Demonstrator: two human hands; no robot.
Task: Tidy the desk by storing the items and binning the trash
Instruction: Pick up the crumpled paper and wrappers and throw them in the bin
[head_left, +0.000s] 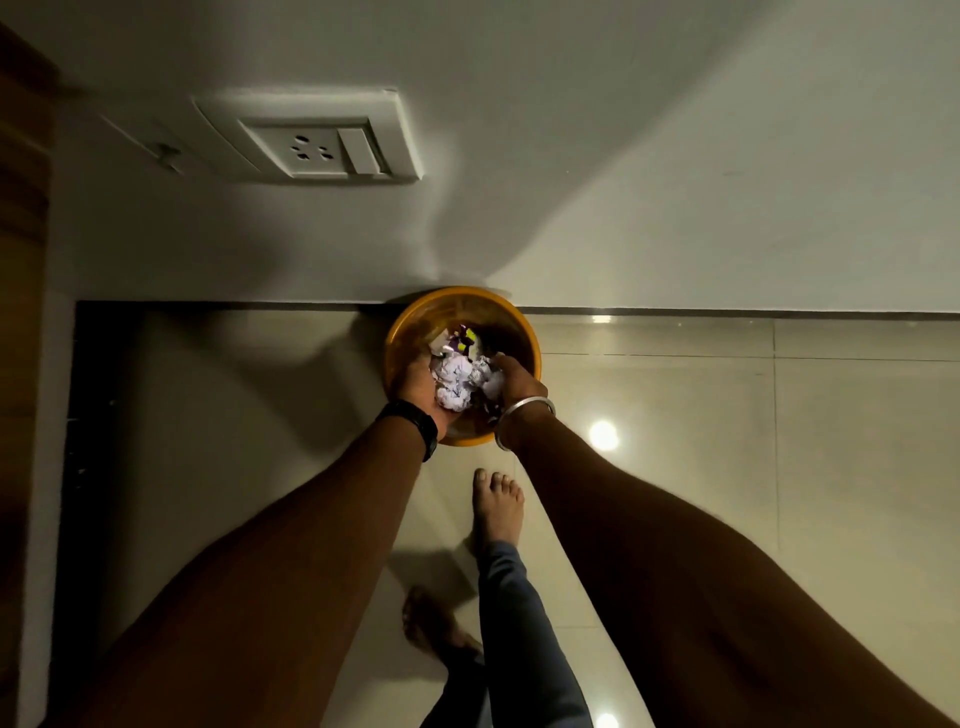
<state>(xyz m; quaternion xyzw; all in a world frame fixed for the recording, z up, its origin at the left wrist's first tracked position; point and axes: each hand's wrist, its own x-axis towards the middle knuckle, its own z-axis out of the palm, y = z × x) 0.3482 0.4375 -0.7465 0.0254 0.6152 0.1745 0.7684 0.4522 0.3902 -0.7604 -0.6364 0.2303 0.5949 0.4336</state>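
Orange bin (415, 312); paper wads (457, 382) in left hand (415, 387), right hand (519, 385) (curled fingers (500, 359) half hidden)

Both arms stretch down, left grip (420, 387) and right grip (519, 385) cupped together, fingers curled

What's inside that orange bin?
Crumpled paper, held at its mouth by the left hand and right hand, and a purple-and-yellow scrap deeper in. The bottom of the bin is hidden beneath them.
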